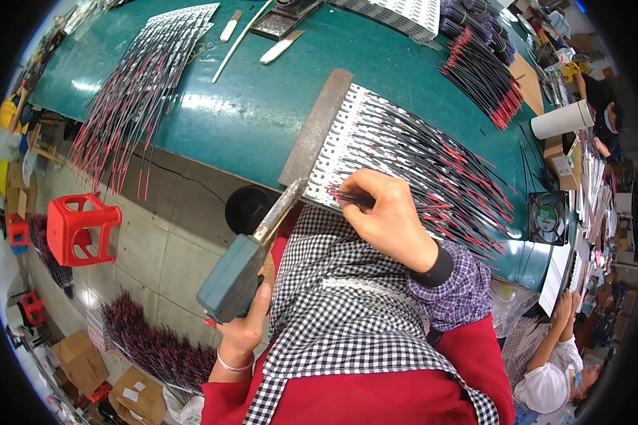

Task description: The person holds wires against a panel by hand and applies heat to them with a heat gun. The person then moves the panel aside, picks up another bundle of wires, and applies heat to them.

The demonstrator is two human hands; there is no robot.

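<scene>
My left hand (247, 327) is closed round a dark green hand tool (230, 278) with a long, worn metal nose. The nose tip reaches the near left corner of a white perforated board (333, 156) at the table's front edge. Over that board lie many black wires (439, 166) with red ends, fanned out to the right. A flat brown metal bar (317, 127) lies along the board's left edge. My right hand (393, 216) pinches dark wires at the board's near edge, close to the nose tip.
Another wired board (166, 42) overhangs the green table's (248, 120) left edge. At the back lie white-handled blades (282, 47) and more wire bundles (482, 78). A small fan (548, 218) stands right. A red stool (84, 230) and black bucket (250, 207) are left; someone works at the right.
</scene>
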